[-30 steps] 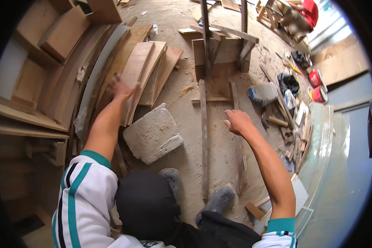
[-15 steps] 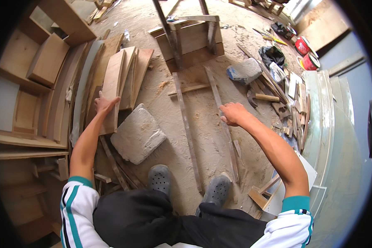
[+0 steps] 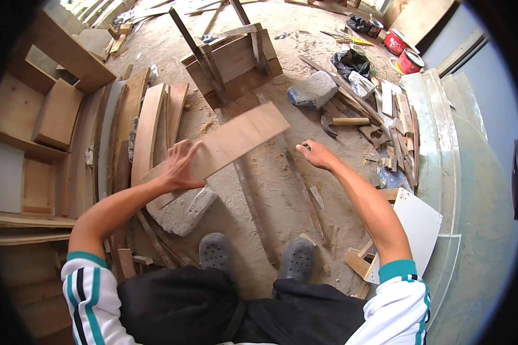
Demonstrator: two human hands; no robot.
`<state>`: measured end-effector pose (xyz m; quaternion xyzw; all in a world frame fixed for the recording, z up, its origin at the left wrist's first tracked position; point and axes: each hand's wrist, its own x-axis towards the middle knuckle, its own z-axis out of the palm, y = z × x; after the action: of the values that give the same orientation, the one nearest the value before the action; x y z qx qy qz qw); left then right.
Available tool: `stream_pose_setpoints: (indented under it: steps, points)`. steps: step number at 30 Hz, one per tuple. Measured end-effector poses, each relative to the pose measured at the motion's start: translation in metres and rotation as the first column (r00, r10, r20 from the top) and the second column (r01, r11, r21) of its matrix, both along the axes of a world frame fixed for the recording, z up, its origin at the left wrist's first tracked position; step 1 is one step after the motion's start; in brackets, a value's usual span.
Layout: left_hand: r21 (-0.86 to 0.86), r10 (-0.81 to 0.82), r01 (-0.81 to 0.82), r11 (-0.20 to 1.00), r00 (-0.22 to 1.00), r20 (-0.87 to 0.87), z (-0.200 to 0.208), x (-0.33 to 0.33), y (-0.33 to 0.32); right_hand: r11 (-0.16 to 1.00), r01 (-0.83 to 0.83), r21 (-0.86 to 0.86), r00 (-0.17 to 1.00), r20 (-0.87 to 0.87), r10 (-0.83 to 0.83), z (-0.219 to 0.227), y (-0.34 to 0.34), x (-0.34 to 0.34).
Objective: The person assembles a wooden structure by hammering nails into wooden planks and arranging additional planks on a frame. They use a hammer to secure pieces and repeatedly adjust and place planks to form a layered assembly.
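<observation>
Plank (image 3: 244,141) in left hand (image 3: 180,167); red cans (image 3: 410,61) near black bag (image 3: 349,63), contents unclear.

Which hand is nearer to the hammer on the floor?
Right. The right hand is below and left of the hammer in the picture; the left hand is farther left, holding a wooden board.

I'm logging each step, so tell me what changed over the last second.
The left hand has lifted a wooden board off the board stack and swung it right, over the concrete block and two wooden strips. The right hand stays near the right strip; whether it holds anything is unclear. The block, strips and hammer stayed put.
</observation>
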<state>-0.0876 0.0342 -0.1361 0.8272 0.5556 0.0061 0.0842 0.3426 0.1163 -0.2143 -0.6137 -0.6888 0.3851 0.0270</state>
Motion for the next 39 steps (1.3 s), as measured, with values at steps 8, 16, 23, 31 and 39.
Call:
stream_pose_setpoints:
  steps: [8,16,23,31,39]
  points:
    - [0.060,-0.228,0.226,0.972,0.973,0.035,-0.062,0.058,0.054,0.955,0.287,-0.076,0.949,-0.111,-0.294,-0.034,-0.023,0.011]
    - [0.035,-0.197,0.195,0.980,0.978,0.074,-0.092,0.062,0.062,0.873,0.426,-0.238,0.860,-0.192,-0.473,-0.055,-0.013,0.013]
    - [0.110,0.132,-0.136,0.985,0.990,0.044,-0.097,0.040,0.044,0.733,0.484,-0.477,0.645,-0.371,-0.668,-0.058,-0.002,-0.010]
    - [-0.055,0.494,-0.491,0.870,0.864,0.102,-0.099,-0.022,0.029,0.622,0.474,-0.623,0.299,-0.551,-0.779,-0.088,0.018,-0.014]
    - [0.016,0.408,-0.409,0.912,0.912,0.030,-0.096,-0.011,0.036,0.533,0.538,-0.653,0.238,-0.489,-0.839,-0.083,0.006,-0.013]
